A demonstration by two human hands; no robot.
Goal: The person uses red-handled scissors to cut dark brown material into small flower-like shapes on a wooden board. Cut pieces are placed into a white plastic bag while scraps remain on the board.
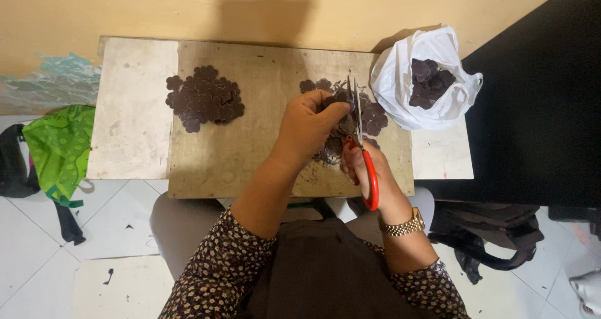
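A green cloth lies on the floor at far left; on the low wooden board a pile of dark flower-shaped cutouts sits left of centre; the left hand has its fingers closed around a dark cutout piece near the middle; the right hand grips red-handled scissors, blades pointing away and slightly parted; at far right a white plastic bag holds more cutouts.
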